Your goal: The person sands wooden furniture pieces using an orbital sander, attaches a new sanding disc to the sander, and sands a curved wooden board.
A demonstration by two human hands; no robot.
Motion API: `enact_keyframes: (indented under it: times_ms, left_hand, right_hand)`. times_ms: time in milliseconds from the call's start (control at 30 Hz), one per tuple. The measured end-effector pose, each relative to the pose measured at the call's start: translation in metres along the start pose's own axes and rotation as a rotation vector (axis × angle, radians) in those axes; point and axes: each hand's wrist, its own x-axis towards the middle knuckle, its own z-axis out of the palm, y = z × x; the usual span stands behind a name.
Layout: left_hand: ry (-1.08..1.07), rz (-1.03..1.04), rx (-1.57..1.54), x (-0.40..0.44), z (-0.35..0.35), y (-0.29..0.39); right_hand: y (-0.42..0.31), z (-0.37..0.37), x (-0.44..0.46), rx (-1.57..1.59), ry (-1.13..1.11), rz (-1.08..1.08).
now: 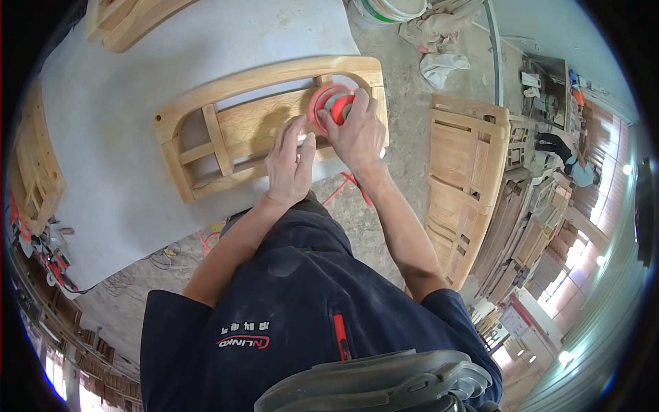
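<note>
My right hand (360,130) is closed around a round red disc-shaped tool (321,103), with a wide pinkish rim and a smaller red and grey part under my fingers. Its exact kind is hard to make out. The tool is over the right part of a pale wooden panel frame (206,96), which has a carved wave pattern in its middle board. My left hand (290,168) is at the panel's near edge, left of the tool, fingers stretched and thumb apart, holding nothing. Whether its fingertips touch the wood I cannot tell.
The panel lies on a large grey-white table (103,158). More wooden pieces (134,24) (34,158) are at its far and left edges. Wooden panels (460,178) stand on the right. A white bucket (388,10) is beyond the table; a red hose (340,189) hangs near me. Another person (573,158) is far right.
</note>
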Motion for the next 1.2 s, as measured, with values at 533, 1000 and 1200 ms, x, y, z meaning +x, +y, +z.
enact_keyframes:
  times_ms: [533, 1000, 1200]
  left_hand:
    - [-0.180, 0.275, 0.037, 0.036, 0.015, -0.009]
    - [-0.198, 0.269, 0.340, -0.012, -0.037, -0.054]
    - [-0.117, 0.432, 0.467, -0.031, -0.041, -0.079]
  right_hand:
    - [0.004, 0.025, 0.040, -0.107, -0.112, 0.100]
    - [0.032, 0.015, 0.016, -0.139, -0.112, -0.152]
    - [0.064, 0.014, -0.002, -0.190, -0.141, -0.354]
